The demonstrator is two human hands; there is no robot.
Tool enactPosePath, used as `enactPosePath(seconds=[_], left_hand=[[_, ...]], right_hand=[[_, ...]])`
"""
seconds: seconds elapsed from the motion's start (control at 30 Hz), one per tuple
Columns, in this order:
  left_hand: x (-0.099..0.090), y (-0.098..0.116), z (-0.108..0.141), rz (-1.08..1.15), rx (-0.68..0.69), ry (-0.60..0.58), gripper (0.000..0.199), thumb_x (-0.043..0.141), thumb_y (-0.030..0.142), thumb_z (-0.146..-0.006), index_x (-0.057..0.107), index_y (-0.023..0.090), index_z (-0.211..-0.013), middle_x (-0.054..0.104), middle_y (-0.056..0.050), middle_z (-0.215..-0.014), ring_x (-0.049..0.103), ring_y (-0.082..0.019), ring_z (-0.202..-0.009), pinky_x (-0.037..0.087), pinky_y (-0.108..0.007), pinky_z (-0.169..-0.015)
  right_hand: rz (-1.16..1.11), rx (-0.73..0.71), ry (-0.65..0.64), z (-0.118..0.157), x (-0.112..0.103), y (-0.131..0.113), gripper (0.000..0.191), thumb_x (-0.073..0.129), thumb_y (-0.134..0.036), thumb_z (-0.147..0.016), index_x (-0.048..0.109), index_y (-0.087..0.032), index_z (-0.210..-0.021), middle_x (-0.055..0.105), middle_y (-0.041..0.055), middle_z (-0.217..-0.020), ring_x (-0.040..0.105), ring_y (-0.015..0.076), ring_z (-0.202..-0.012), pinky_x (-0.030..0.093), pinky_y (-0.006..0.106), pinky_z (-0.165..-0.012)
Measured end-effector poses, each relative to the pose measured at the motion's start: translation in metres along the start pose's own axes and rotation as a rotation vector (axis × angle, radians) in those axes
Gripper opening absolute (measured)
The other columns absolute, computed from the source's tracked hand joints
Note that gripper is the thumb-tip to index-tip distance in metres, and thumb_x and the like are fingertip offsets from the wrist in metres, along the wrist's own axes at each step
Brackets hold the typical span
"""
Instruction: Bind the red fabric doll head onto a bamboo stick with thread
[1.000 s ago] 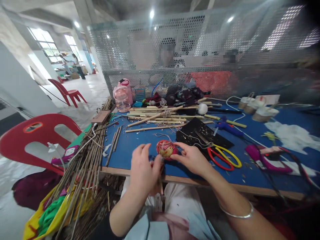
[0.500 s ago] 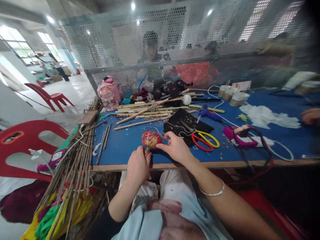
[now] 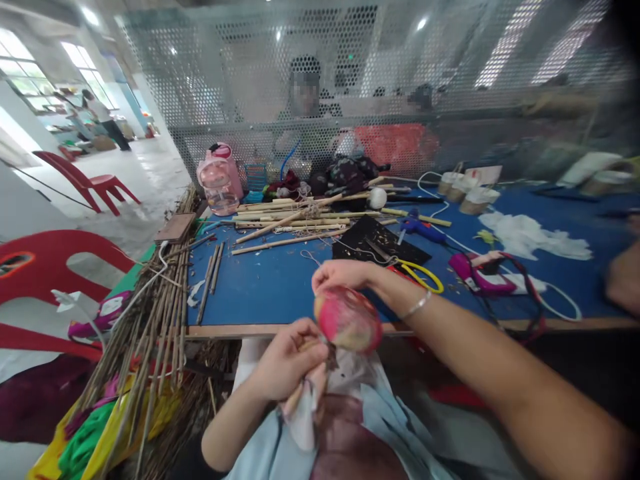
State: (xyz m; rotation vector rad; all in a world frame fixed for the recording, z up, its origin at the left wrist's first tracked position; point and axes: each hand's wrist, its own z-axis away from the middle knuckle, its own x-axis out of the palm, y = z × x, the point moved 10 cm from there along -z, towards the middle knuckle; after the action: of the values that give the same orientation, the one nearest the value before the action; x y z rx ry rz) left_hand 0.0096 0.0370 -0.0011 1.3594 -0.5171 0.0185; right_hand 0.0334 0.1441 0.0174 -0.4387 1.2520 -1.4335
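A rounded red and cream patterned bundle [image 3: 349, 320], slightly blurred, is held up in front of my lap, just past the table's front edge. My left hand [image 3: 295, 360] is closed round its narrow neck, with pale cloth hanging beneath the fingers. Behind the bundle, over the blue table [image 3: 260, 287], is my right hand [image 3: 340, 275], its fingers bent together and partly hidden; what they pinch is too small to make out. Scissors with a yellow handle [image 3: 423, 276] lie under my right forearm on a black sheet [image 3: 350, 248].
Bamboo sticks [image 3: 285, 233], a pink bottle [image 3: 220, 190], a white ball [image 3: 377, 198] and a blue glue gun [image 3: 423, 229] lie across the table. Long twigs [image 3: 160, 320] stand at the left edge. Another person's hand [image 3: 623, 277] is at far right. A mesh panel [image 3: 230, 100] rises behind.
The bundle has moved from the table edge right and toward my body, and it looks larger. My left hand moved with it. My right hand has moved behind it, forearm now across the scissors.
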Motion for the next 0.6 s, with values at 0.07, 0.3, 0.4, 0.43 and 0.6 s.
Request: enactPosePath(seconds=[0.07,0.3,0.4,0.43,0.6], left_hand=[[0.003,-0.013,-0.008,-0.084,-0.041,-0.008,0.032,0.07,0.041,-0.071,0.054,0.015,-0.078,0.055,0.004,-0.055,0.046,-0.007,-0.047,0.032,-0.02,-0.049],[-0.061,0.022,-0.01,0.056,0.137,0.361,0.033,0.072,0.041,-0.069,0.052,0.016,-0.079,0.058,0.005,-0.061,0.049,-0.007,-0.05,0.036,-0.019,-0.052],[-0.064,0.029,-0.001,0.157,0.139,0.361,0.031,0.073,0.036,-0.069,0.051,0.017,-0.079,0.06,0.005,-0.062,0.05,-0.006,-0.051,0.036,-0.018,-0.052],[-0.061,0.029,0.001,0.18,0.136,0.351,0.03,0.073,0.035,-0.069,0.052,0.017,-0.079,0.06,0.005,-0.062,0.05,-0.006,-0.051,0.036,-0.017,-0.052],[-0.05,0.021,-0.002,0.237,0.106,0.316,0.027,0.074,0.031,-0.07,0.054,0.015,-0.078,0.061,0.004,-0.061,0.05,-0.005,-0.05,0.037,-0.016,-0.052]], right_hand=[[0.394,-0.022,-0.194,-0.003,0.01,-0.036,0.02,0.066,-0.031,-0.067,0.066,-0.011,-0.067,0.055,-0.0019,-0.054,0.045,0.0092,-0.051,0.034,0.022,-0.052],[0.958,-0.214,0.399,0.053,0.028,-0.13,0.011,0.056,-0.013,-0.077,0.066,-0.013,-0.073,0.067,0.0074,-0.067,0.06,0.0158,-0.062,0.037,0.024,-0.057],[0.456,-0.293,0.658,0.081,0.023,-0.097,0.018,0.051,-0.019,-0.085,0.064,-0.015,-0.074,0.067,0.0028,-0.068,0.058,0.0113,-0.061,0.04,0.02,-0.06],[0.294,-0.298,0.739,0.086,0.02,-0.079,0.018,0.051,-0.022,-0.086,0.063,-0.016,-0.074,0.065,0.0014,-0.067,0.056,0.0103,-0.059,0.04,0.02,-0.058],[-0.186,-0.214,1.017,0.094,0.018,-0.009,0.018,0.056,-0.032,-0.082,0.049,-0.018,-0.092,0.038,-0.0106,-0.048,0.03,0.0062,-0.041,0.024,0.018,-0.042]])
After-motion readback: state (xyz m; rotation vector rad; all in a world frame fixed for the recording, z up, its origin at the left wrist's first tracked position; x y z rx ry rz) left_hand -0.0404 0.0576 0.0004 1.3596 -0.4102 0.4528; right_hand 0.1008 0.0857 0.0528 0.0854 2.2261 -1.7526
